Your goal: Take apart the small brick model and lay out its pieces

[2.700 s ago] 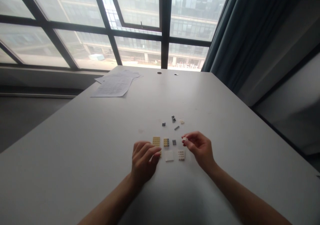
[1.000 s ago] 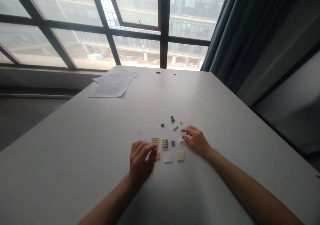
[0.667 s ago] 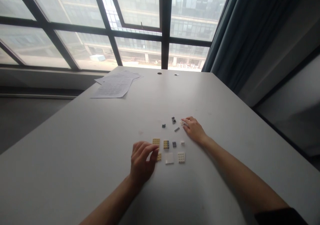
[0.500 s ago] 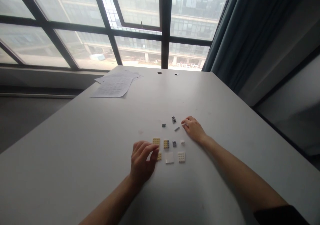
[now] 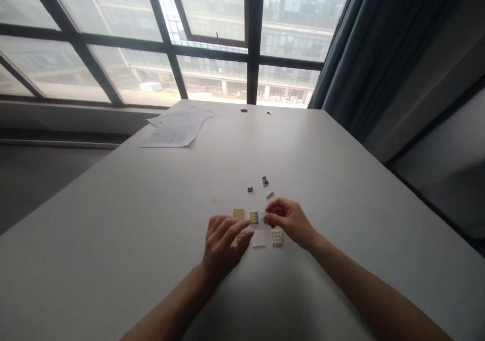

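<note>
My left hand (image 5: 223,240) hovers over the left side of the small bricks, thumb and forefinger apart and nothing between them. It partly covers a lower yellow piece (image 5: 241,236). Near its fingertips lies a yellow and grey piece (image 5: 253,217), with a yellow studded plate (image 5: 238,213) to the left. My right hand (image 5: 286,217) pinches a small white piece (image 5: 263,214) just right of the yellow and grey one. Below are a smooth white tile (image 5: 258,238) and a white studded plate (image 5: 277,238).
Farther back lie a small grey piece (image 5: 250,190), a dark grey piece (image 5: 265,181) and a thin grey bar (image 5: 270,195). Printed papers (image 5: 174,129) rest at the white table's (image 5: 151,194) far left, before the windows.
My right hand has come nearer and leftward with the small white piece, now over where a dark grey piece showed. My left hand has shifted slightly right, its thumb and forefinger wider apart.
</note>
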### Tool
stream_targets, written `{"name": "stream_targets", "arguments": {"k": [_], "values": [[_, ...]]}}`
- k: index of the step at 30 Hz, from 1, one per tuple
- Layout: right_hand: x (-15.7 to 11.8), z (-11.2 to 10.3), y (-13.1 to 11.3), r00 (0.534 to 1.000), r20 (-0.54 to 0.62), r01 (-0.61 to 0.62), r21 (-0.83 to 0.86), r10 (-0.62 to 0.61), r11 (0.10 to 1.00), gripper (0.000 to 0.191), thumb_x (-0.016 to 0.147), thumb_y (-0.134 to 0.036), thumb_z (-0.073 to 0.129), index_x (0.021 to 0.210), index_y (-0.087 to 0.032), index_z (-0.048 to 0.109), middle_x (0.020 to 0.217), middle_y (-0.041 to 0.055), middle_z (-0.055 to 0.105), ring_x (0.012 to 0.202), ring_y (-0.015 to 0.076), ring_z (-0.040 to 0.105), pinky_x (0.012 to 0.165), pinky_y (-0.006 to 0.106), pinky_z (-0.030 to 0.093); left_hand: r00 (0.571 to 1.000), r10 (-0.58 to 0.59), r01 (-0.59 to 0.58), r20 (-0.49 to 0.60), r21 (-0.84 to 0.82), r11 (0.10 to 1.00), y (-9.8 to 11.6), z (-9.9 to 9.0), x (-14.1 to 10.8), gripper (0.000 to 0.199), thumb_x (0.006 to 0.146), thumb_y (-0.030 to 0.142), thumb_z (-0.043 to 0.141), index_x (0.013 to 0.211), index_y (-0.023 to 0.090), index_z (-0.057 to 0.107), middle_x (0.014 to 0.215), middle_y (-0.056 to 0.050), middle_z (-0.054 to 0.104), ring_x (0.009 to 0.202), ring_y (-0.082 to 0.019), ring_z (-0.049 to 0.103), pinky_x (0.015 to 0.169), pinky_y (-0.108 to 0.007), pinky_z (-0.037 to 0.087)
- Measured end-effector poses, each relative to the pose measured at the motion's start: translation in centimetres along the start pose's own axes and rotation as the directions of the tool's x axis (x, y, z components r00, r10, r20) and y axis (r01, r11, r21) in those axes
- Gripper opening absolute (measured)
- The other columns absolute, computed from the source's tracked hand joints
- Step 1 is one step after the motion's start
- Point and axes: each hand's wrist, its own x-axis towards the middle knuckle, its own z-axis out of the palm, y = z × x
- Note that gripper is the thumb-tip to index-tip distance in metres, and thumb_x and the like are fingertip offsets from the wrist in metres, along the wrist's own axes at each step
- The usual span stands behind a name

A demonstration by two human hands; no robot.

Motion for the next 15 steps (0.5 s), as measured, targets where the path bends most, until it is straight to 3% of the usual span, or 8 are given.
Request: {"name": "stream_targets", "arguments": {"k": [5, 15], "values": [[-1.7, 2.4, -0.7, 0.998, 0.033, -0.058, 0.124, 0.055, 0.991, 0.024, 0.068, -0.033, 0.077, 0.08, -0.015, 0.066, 0.061, -0.0015, 0.063, 0.054, 0.0101, 0.055, 0.055, 0.025, 0.047, 0.998, 0.062, -0.063, 0.023, 0.025, 0.998, 0.1, -0.1, 0.0, 0.03, 0.076, 0.016, 0.072, 0.105, 0.024, 0.064, 0.077, 0.0, 0.066, 0.07, -0.015, 0.057, 0.071, -0.031, 0.042], [-2.4, 3.0, -0.2, 0.997, 0.017, -0.079, 0.112, 0.077, 0.991, 0.018, 0.066, -0.03, 0.077, 0.075, -0.017, 0.069, 0.061, -0.0013, 0.064, 0.054, 0.0112, 0.056, 0.056, 0.026, 0.048, 1.0, -0.004, 0.004, 0.004, -0.024, 1.0, 0.2, -0.1, 0.1, 0.014, 0.08, 0.012, 0.065, 0.091, 0.02, 0.062, 0.075, -0.001, 0.064, 0.072, -0.015, 0.057, 0.072, -0.032, 0.043]]}}
